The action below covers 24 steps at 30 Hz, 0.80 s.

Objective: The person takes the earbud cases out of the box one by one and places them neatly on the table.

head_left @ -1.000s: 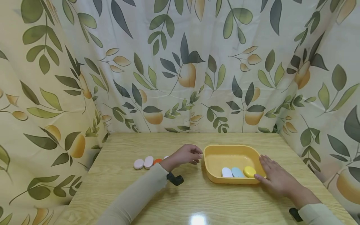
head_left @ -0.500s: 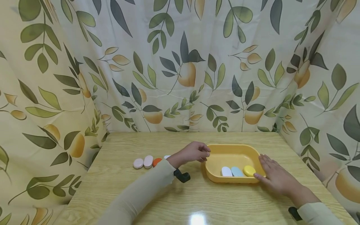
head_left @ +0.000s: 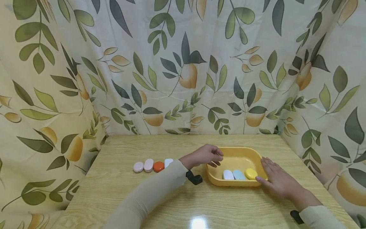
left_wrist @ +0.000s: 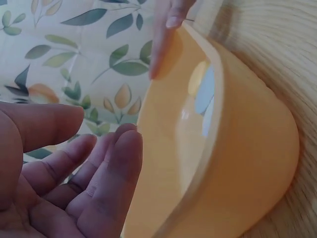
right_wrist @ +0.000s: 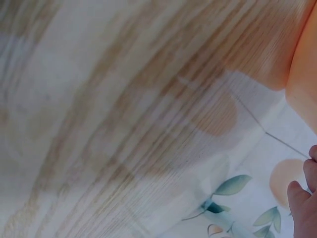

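Observation:
My left hand [head_left: 204, 156] is over the left end of a yellow tray [head_left: 235, 183], fingers loosely bent. The left wrist view shows the thumb apart from the fingers and nothing between them. My right hand [head_left: 278, 179] rests its straight fingers along the tray's right side. Inside the tray, along the near wall, lie a white oval block [head_left: 227, 175], a light blue block [head_left: 239, 175] and a yellow round piece [head_left: 251, 174]. In the right wrist view, only some fingers [right_wrist: 303, 193] and part of the tray show.
Left of the tray, a row on the wooden table [head_left: 183, 203] holds a pale pink round piece [head_left: 138, 167], a pale pink oval [head_left: 148, 165], an orange-red round piece [head_left: 158, 167] and a white piece [head_left: 168, 162], partly behind the left sleeve. Leaf-patterned curtains [head_left: 183, 105] enclose the table.
My left hand has moved right, from beside the tray to over its left end. More of the white piece in the row now shows. The right hand stays against the tray.

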Tool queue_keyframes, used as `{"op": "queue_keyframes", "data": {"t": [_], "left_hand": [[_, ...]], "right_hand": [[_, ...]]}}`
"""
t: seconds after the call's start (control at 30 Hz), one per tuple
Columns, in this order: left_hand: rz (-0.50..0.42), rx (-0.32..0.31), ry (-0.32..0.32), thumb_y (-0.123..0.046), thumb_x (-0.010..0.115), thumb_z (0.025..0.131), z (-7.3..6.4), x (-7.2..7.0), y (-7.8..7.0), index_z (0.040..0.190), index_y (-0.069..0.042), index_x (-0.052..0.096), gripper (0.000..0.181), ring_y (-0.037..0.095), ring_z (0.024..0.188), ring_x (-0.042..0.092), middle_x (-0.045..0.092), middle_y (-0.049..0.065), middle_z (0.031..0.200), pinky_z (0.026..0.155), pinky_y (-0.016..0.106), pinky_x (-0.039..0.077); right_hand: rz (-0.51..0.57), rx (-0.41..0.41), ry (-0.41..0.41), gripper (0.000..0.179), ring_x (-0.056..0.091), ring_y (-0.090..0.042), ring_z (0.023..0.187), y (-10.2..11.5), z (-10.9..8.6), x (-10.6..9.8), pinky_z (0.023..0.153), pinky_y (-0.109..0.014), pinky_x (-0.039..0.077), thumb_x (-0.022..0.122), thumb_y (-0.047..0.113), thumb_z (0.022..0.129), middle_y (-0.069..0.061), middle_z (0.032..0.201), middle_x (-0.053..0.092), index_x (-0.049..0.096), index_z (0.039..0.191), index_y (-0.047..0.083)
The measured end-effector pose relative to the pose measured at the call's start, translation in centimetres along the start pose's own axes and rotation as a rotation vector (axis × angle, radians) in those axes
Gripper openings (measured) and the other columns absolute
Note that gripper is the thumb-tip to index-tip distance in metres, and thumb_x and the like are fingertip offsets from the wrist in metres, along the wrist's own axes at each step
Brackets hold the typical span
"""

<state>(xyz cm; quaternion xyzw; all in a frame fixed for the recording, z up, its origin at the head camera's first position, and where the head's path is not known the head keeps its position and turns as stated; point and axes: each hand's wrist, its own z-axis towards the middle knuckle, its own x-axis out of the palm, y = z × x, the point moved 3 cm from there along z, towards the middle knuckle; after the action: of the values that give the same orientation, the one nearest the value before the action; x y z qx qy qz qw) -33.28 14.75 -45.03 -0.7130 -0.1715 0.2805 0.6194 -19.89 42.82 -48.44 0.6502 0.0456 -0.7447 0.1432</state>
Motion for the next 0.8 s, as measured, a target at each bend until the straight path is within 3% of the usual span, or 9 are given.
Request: {"op": "queue_keyframes", "data": {"t": [0.23,0.5,0.8], "left_hand": [[-0.014,-0.06,0.028,-0.006,0.066,0.093,1.3,1.6,0.3,0.113,0.006,0.06,0.024,0.024,0.081,0.069,0.065,0.009,0.092,0.066,0.033,0.059],[-0.016,-0.09,0.039,-0.004,0.066,0.092,2.0,3.4,0.7,0.112,0.007,0.059,0.024,0.024,0.078,0.069,0.064,0.008,0.088,0.066,0.033,0.059],[0.08,-0.166,0.001,-0.003,0.068,0.091,2.7,4.8,0.6,0.1,0.0,0.063,0.01,0.025,0.075,0.069,0.068,0.014,0.085,0.066,0.035,0.06]], "right_hand": [[-0.005,0.004,-0.005,0.081,0.02,-0.048,0.139,-0.2,0.0,0.0,0.118,-0.041,-0.003,0.048,0.046,0.101,-0.034,0.151,0.023,0.02,0.147,-0.015],[-0.009,0.008,-0.003,0.081,0.022,-0.049,0.138,0.1,0.1,-0.3,0.117,-0.051,0.009,0.049,0.046,0.1,-0.034,0.151,0.024,0.023,0.146,-0.015],[-0.01,-0.007,-0.026,0.08,0.022,-0.049,0.138,0.0,-0.1,0.0,0.117,-0.036,-0.005,0.049,0.046,0.101,-0.034,0.15,0.024,0.022,0.146,-0.015]]}}
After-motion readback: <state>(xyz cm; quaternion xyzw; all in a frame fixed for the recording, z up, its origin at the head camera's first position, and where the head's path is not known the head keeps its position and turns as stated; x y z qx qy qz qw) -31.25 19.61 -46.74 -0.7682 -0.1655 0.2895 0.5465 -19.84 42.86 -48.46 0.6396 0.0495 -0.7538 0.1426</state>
